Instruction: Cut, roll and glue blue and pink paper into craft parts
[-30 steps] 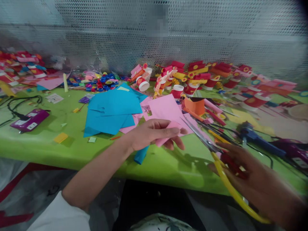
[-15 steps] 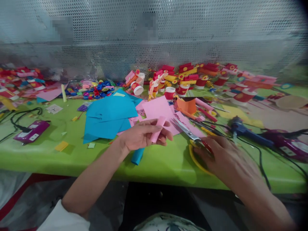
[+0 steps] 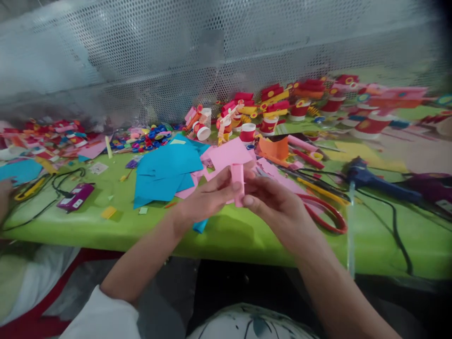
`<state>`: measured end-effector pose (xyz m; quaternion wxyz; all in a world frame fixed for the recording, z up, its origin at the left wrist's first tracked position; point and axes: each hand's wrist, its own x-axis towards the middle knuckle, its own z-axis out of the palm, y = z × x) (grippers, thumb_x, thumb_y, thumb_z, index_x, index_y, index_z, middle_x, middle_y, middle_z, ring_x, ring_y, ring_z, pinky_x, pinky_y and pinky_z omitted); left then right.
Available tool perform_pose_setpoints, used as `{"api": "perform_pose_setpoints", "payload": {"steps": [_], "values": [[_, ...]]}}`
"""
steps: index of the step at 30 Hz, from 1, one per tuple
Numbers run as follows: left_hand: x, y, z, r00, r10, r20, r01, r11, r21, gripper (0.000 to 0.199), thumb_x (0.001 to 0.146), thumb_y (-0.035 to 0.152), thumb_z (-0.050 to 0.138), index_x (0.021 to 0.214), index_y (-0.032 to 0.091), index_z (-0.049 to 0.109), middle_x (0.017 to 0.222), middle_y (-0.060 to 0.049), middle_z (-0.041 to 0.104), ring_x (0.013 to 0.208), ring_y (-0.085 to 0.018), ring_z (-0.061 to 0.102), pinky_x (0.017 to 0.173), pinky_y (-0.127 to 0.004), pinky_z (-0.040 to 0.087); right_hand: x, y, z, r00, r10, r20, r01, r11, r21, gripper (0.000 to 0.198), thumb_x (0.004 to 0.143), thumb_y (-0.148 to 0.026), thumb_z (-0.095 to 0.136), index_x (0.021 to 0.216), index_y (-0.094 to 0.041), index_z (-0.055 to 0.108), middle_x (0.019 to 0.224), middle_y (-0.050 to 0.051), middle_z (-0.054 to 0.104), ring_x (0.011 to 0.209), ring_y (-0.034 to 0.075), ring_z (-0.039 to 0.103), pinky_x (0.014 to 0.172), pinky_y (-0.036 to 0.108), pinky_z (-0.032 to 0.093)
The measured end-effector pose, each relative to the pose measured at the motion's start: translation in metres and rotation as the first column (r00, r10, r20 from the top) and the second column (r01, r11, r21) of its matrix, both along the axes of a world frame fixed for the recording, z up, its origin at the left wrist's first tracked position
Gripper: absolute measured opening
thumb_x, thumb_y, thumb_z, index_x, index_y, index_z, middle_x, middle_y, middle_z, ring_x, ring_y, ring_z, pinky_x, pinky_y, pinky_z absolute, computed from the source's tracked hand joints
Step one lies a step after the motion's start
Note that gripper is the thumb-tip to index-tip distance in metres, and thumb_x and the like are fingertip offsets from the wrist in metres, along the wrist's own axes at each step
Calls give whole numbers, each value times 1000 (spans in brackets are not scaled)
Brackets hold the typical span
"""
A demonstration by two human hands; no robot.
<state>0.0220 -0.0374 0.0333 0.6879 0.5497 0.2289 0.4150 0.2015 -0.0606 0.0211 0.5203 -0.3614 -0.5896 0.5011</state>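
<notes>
Left of the fingers and farther off, blue paper sheets (image 3: 165, 162) lie flat, largely unworked by their look; nearer the body than the left hand (image 3: 206, 197), a blue paper tube (image 3: 200, 226) seems already rolled. Between the hands, above the surface, the fingers of the left hand and the right hand (image 3: 278, 202) pinch a pink paper piece (image 3: 238, 183) from either side. Its shaping into a narrow form looks well along; whether its edge is fastened cannot be told, so securing it may be left. Just beyond the fingers lies a flat pink sheet (image 3: 229, 154); right of them rests the red loop of probable scissors (image 3: 342, 225), let go.

The green surface (image 3: 134, 228) runs past both sides of the fingers. Far left are a co-worker's hand (image 3: 4, 195) and a purple corded box (image 3: 76, 197); beyond the fingers, small plastic pieces (image 3: 151, 136), then red paper-cup models (image 3: 270, 125); to the right, a blue glue gun (image 3: 363, 176). A perforated metal screen (image 3: 158, 61) stands behind everything.
</notes>
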Motion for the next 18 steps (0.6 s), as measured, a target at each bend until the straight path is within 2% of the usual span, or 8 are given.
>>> {"api": "perform_pose_setpoints", "payload": {"steps": [3,5,8,9,11,13,15,18], "values": [[-2,-3,0,995,33,-99,-28,998,54,42,92,46,75,131,31,70,156,-7,58,141,-32,56,110,-43,50,-8,-1,-6,995,2,-96,-2,1000,1,39,80,-44,86,113,-29,74,102,2,81,95,21,77,85,38,65],[-10,-8,1,982,68,-176,-44,990,134,47,93,48,72,137,32,67,157,-7,56,144,-32,53,112,-43,49,-10,-6,-12,996,-75,-41,77,996,54,34,83,-44,84,111,-28,76,100,2,80,90,20,76,79,35,65],[-32,-27,1,885,295,-361,-161,920,358,61,90,48,76,147,35,59,163,-6,49,152,-32,43,120,-43,41,-6,-13,-22,957,-265,115,247,957,153,32,89,-46,78,114,-27,75,99,3,78,80,19,75,71,34,65],[-39,-36,-1,809,403,-427,-193,869,455,68,89,47,77,151,34,54,167,-7,44,154,-32,40,122,-44,38,-4,-15,-25,935,-317,158,288,940,183,33,90,-46,76,117,-27,75,100,4,78,79,19,74,69,34,64],[-52,-56,-11,576,614,-540,-223,753,619,79,88,47,78,158,31,43,169,-12,39,153,-34,40,122,-48,35,1,-14,-32,901,-370,225,316,917,243,32,93,-45,72,119,-27,74,104,6,75,77,19,74,64,33,63],[-57,-72,-26,320,745,-585,-200,657,727,79,87,51,77,156,27,44,158,-16,51,148,-37,46,120,-54,36,5,-11,-39,892,-371,258,295,910,291,30,96,-43,69,121,-28,74,111,7,72,79,19,73,61,31,61],[-53,-81,-44,81,797,-599,-182,603,777,67,87,54,76,144,25,55,145,-16,61,140,-39,52,114,-59,38,7,-7,-44,896,-361,260,272,907,322,29,98,-40,66,123,-28,74,114,8,71,81,19,73,60,31,60],[-43,-83,-63,-90,825,-559,-177,539,824,38,93,50,70,119,24,68,126,-13,71,127,-38,60,109,-59,39,7,-5,-50,892,-358,277,246,897,366,29,99,-34,64,127,-28,73,108,7,72,76,17,71,61,32,60]]}}
